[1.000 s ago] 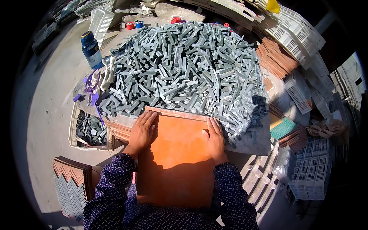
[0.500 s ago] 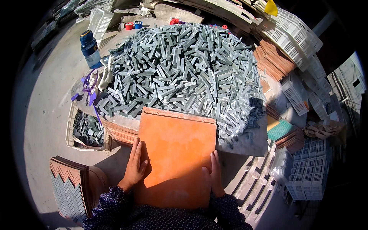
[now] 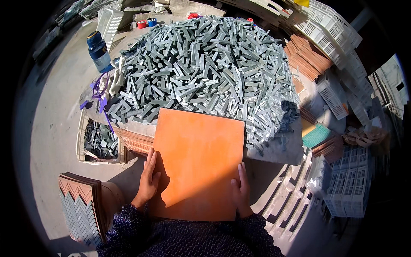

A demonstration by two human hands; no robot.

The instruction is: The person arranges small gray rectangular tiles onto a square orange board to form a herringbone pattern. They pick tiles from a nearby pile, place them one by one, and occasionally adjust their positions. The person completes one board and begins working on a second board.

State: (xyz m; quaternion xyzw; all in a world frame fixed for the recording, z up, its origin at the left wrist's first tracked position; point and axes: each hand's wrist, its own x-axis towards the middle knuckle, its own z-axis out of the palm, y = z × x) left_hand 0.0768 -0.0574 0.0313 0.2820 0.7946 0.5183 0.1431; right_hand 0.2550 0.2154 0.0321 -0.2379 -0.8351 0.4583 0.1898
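- Board: between both hands, at the heap's near side.
- Left hand: fingers straight, uncurled, along its left edge.
- Right hand: likewise, right edge.
- Crate (left, beyond the hands): dark chips inside.

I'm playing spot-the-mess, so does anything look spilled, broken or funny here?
Nothing looks clearly spilled, and the orange board seems whole. The messiest part is the grey strips, heaped every which way on the table. A purple cord dangles untidily past the table's left edge.
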